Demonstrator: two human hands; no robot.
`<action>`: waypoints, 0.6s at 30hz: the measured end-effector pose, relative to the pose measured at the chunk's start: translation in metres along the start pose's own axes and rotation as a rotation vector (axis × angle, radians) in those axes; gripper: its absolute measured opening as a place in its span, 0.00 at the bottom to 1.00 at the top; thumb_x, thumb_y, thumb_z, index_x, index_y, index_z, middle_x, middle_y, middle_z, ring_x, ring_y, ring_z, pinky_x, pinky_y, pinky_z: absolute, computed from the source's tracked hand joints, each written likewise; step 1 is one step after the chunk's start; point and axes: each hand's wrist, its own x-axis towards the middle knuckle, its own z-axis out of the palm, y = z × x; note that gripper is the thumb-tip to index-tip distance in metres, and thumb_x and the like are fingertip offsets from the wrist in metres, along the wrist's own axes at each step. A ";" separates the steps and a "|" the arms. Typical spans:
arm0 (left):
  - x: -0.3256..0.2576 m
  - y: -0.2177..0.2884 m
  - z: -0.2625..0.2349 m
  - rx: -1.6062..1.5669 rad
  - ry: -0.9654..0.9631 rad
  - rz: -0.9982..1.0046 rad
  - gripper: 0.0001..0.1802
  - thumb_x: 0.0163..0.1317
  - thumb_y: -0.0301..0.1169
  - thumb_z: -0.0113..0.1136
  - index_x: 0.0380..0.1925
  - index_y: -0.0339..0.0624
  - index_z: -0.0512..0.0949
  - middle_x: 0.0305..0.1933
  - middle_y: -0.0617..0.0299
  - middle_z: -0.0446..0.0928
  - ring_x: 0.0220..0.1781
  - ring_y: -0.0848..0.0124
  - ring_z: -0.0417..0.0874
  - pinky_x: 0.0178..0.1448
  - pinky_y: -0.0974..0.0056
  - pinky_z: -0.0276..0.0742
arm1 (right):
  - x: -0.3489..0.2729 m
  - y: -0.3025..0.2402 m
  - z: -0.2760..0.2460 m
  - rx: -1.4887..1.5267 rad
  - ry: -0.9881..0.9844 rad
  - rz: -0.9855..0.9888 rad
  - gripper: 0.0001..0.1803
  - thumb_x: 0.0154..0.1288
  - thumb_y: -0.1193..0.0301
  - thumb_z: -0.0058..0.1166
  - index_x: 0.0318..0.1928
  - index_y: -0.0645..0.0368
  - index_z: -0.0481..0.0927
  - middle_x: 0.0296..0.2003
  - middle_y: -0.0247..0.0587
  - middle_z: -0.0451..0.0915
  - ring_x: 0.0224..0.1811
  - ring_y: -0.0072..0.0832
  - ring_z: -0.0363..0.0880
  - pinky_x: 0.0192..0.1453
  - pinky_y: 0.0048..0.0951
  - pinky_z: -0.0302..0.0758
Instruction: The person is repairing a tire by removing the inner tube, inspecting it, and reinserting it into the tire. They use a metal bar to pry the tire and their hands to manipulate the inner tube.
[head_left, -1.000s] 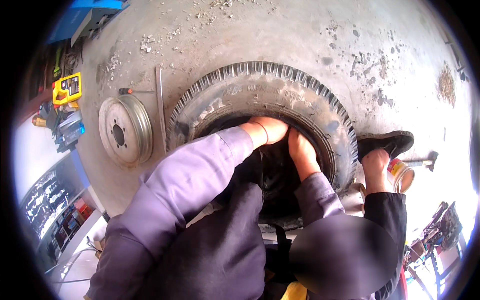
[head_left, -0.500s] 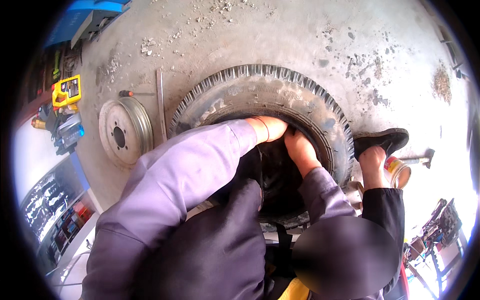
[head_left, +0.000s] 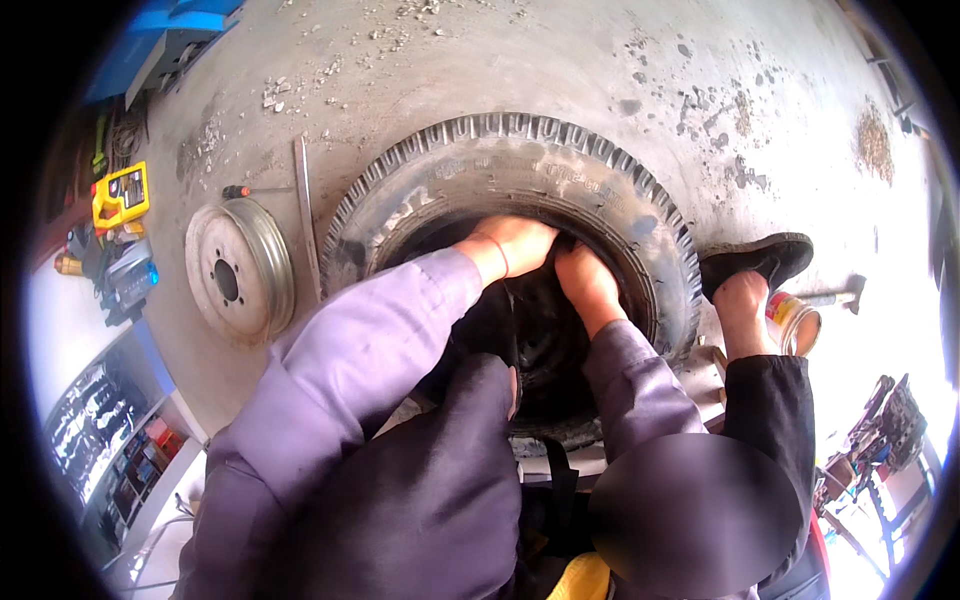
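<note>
A large black tyre (head_left: 420, 170) with a chunky tread lies on its side on the floor in front of me. Both my hands reach into its central opening, near the far inner edge. My left hand (head_left: 515, 242) is bent over with its fingers turned right, close to my right hand. My right hand (head_left: 588, 283) has curled fingers pointing into the dark gap beside the inner edge. Both hands look closed, but their fingertips and whatever they grip are hidden in shadow. Dark, folded black material (head_left: 545, 330) shows inside the opening below them.
A bare metal wheel rim (head_left: 228, 275), a long flat bar (head_left: 306, 210) and a screwdriver (head_left: 238, 191) lie left of the tyre. My shoe (head_left: 765, 262), a tin can (head_left: 798, 325) and a hammer (head_left: 848, 293) are at the right. A yellow case (head_left: 120, 196) stands far left.
Both hands have shifted slightly left and up in the picture along with the whole scene. My left hand shows more fully above the tyre's inner edge; the tyre looks otherwise unchanged.
</note>
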 end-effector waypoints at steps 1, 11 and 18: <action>-0.001 0.000 0.001 -0.031 -0.045 -0.040 0.22 0.63 0.30 0.47 0.58 0.44 0.76 0.58 0.46 0.77 0.61 0.49 0.77 0.64 0.51 0.73 | -0.001 0.006 0.003 -0.037 0.029 -0.014 0.20 0.65 0.63 0.48 0.49 0.62 0.82 0.48 0.61 0.81 0.53 0.57 0.78 0.62 0.50 0.71; -0.008 0.000 0.025 -0.121 0.261 -0.088 0.24 0.56 0.25 0.49 0.54 0.51 0.80 0.57 0.53 0.79 0.60 0.51 0.77 0.65 0.52 0.73 | -0.001 0.022 0.021 -0.192 0.053 -0.127 0.20 0.66 0.63 0.46 0.47 0.65 0.82 0.47 0.62 0.81 0.51 0.56 0.79 0.60 0.50 0.73; -0.007 0.003 0.014 -0.083 0.200 -0.171 0.21 0.62 0.29 0.48 0.55 0.51 0.79 0.56 0.49 0.79 0.60 0.50 0.78 0.65 0.51 0.73 | 0.010 0.002 0.000 0.057 -0.025 0.014 0.26 0.66 0.58 0.52 0.56 0.65 0.78 0.57 0.66 0.75 0.64 0.59 0.70 0.70 0.45 0.64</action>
